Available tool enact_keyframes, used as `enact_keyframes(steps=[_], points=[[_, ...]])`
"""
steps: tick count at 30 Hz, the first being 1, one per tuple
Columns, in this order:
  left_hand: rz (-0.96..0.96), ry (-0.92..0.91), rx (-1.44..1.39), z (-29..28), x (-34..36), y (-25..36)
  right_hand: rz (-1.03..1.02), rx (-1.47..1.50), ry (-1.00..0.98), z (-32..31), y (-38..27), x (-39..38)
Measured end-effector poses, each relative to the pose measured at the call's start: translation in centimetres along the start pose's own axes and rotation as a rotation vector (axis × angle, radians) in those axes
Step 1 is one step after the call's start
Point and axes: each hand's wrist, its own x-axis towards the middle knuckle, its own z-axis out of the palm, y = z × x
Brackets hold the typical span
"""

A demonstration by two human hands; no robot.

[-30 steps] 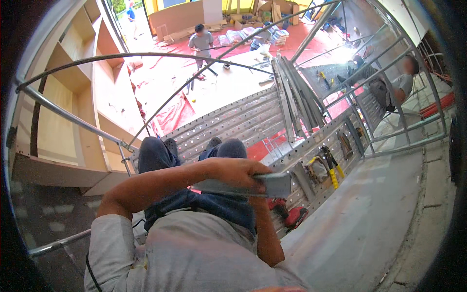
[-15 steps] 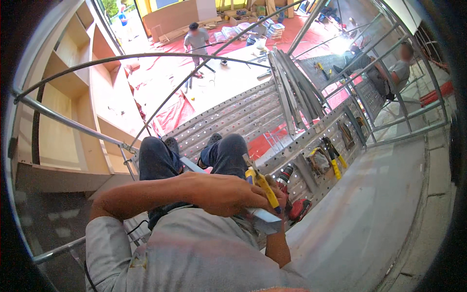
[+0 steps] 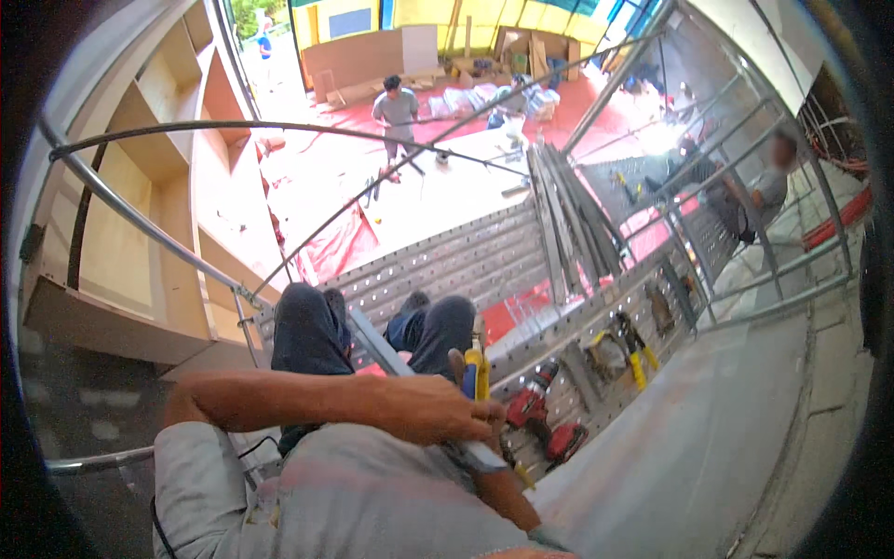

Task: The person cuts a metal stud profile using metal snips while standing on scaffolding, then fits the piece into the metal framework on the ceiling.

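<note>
A light grey metal profile slants from between my knees up to my chest. My left hand is closed around it near its upper end, with the arm bent across my body. My right hand, partly hidden behind the left hand and the profile, is closed on yellow-and-blue-handled snips. Their metal head points away from me and the handle ends show below the hand. Just to the right, a red cordless drill lies on the perforated metal platform.
Yellow-handled cutters lie farther right on the platform. Long grey metal profiles are stacked ahead. Scaffold rails surround me, with wooden shelving at left. One person stands below; another sits at right.
My hands have shifted slightly left with the profile and the snips. The snips are turned more upright, and more of the drill shows. My view has tilted up a little.
</note>
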Motion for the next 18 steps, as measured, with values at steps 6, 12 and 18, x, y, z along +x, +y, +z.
enact_keyframes(steps=[6,12,18], points=[[-0.358,0.264,-0.111,-4.3,-3.4,0.9,0.019,0.398,-0.09,-6.1,-9.1,1.6],[-0.698,0.428,-0.747,-5.1,-9.9,-8.8,0.115,0.223,-0.322,-11.5,-7.9,3.4],[-0.785,0.342,-0.813,-4.4,-11.2,-9.5,0.139,-0.117,-0.548,-10.7,-12.2,4.7]])
